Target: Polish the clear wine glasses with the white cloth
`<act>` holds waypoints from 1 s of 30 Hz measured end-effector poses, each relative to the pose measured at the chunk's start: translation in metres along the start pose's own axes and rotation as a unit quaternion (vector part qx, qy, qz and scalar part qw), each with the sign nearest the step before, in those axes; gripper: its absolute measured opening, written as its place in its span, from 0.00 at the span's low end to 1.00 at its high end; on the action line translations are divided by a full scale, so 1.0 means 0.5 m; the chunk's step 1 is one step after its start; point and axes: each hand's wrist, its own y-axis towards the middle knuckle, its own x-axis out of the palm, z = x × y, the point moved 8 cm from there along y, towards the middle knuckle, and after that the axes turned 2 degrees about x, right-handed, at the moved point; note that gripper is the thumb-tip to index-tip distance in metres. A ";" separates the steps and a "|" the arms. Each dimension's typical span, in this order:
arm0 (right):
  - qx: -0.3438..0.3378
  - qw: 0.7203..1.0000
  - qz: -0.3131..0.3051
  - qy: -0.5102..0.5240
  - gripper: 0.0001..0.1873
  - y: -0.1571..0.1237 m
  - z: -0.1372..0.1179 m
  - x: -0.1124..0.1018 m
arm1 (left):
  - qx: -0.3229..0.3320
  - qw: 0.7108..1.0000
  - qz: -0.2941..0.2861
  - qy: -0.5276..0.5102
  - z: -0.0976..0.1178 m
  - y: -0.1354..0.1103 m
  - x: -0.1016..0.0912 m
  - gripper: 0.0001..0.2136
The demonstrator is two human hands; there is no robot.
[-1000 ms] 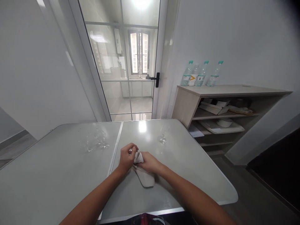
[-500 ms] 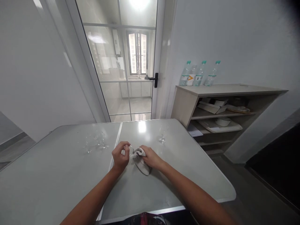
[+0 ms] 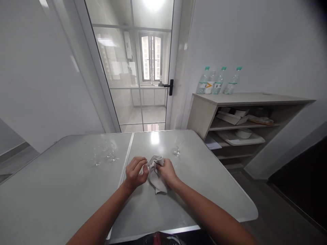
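My left hand is closed around a clear stemmed glass, most of which is hidden by my fingers and a cloth. A crumpled light grey cloth is gripped by my right hand and pressed against the glass, its lower end hanging towards the table. Beyond my right hand, another clear stemmed glass stands upright on the table. Several more clear glasses are grouped on the left half, away from my left hand.
The pale glossy table has a metal seam across it. Behind it is a glazed door with a black handle. At the right stands a shelf unit bearing several plastic bottles, with boxes and a tray inside.
Both hands have shifted slightly. The cloth is now bunched higher and covers more of the glass, and my left fingers have turned over the glass.
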 end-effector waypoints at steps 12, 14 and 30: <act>0.062 0.993 -0.099 0.020 0.06 -0.023 0.002 0.040 | 0.003 0.998 -0.039 -0.058 0.022 -0.004 0.011 0.11; 0.022 0.997 -0.060 -0.043 0.08 -0.011 -0.003 0.017 | 0.016 0.998 -0.042 -0.048 0.026 -0.003 0.013 0.12; -0.031 0.964 -0.106 -0.242 0.08 0.009 0.000 0.008 | 0.025 0.994 -0.090 -0.050 0.023 -0.021 0.032 0.10</act>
